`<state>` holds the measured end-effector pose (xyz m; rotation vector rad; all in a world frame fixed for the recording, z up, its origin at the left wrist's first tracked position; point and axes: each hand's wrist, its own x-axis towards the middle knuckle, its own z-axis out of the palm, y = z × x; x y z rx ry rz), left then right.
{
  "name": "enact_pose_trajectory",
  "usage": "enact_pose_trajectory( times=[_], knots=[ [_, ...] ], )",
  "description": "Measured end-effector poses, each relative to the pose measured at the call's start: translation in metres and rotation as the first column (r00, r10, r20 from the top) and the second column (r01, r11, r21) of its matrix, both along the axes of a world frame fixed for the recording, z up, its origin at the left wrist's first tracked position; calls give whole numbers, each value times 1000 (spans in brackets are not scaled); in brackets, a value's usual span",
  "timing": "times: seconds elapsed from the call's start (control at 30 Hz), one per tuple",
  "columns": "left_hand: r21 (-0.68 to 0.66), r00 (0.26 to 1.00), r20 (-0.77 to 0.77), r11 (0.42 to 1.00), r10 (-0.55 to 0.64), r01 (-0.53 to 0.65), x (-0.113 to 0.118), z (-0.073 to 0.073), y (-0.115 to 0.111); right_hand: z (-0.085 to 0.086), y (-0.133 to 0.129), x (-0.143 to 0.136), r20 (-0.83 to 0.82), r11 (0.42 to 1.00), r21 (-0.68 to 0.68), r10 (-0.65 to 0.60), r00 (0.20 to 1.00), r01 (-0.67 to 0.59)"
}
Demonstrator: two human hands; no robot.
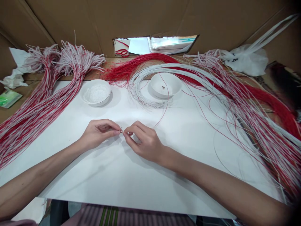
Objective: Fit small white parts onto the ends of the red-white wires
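Note:
Over the white tabletop [105, 182], my left hand [98, 133] and my right hand [143, 139] meet fingertip to fingertip. Each pinches a thin cord [121, 131], of which only a tiny pale piece shows between them. A red cord [166, 110] curves up from behind my right hand towards the bowls; whether it is the held one, I cannot tell. Behind my left hand stands a white bowl with white powder [96, 93]. A second white bowl [166, 84], with a small brown bit inside, sits beyond my right hand among loose cords.
Red-and-white cord bundles [64, 91] lie along the left, and another such bundle [254, 103] runs down the right. Loose red cords [131, 67] and white cords [199, 73] arch across the back. A plastic bag [249, 59] rests at the back right, before a cardboard wall [145, 18].

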<state>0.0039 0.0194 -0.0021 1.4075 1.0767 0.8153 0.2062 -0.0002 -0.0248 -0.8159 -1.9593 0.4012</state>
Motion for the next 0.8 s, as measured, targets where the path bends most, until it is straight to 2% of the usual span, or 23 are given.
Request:
enact_pose_trajectory(
  times=[0.33,0.8],
  knots=[
    [4,998,60,1000,-17,17,0,-3,1,-1,0,0,2,1000,11,1,1000,-1],
    [58,999,32,998,-22,20,0,-2,-1,-1,0,0,31,1000,10,-3,999,3]
  ],
)
